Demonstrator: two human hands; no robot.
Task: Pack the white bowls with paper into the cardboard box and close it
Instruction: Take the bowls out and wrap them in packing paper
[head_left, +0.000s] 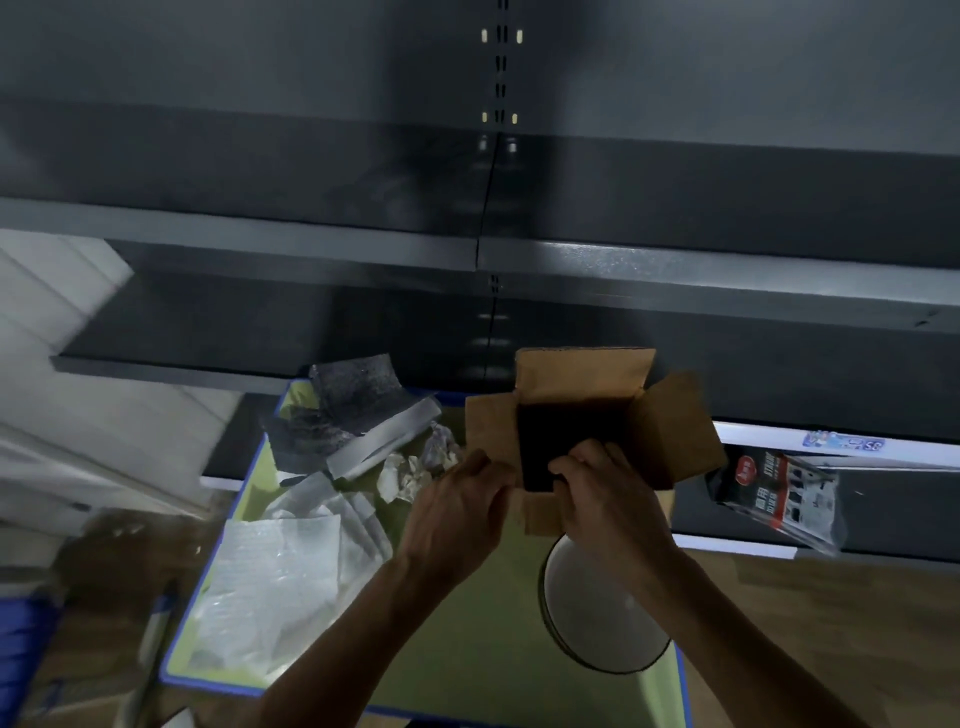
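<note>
Forearms come in from the near edge, and between them one white bowl (597, 618) sits on the green counter (467, 654). It lies just on the near side of the cardboard box (582, 415), partly hidden by the right wrist, and is not yet packed. No other bowl is in view. Judgement: the bowl looks glazed, so stiff, smooth, fairly weighty and likely to chip on a knock. Take it at the rim with the thumb inside, or cup it from below, and wrap it before loading. The box has its far, left and right flaps standing open. Its interior is dark, so contents cannot be told. Judgement: light corrugated board, stiff in the walls, bending only at the creases. The left hand (462, 509) is curled on the near left flap. The right hand (608, 488) hooks its fingers over the near edge into the opening, so both hands grip the box. Whether the box rests on the counter or is lifted, I cannot tell. White paper sheets (280, 571) lie flat at left, with crumpled paper (405, 473) just left of the box. Both look soft, light and easily crushed, suitable as padding.
</note>
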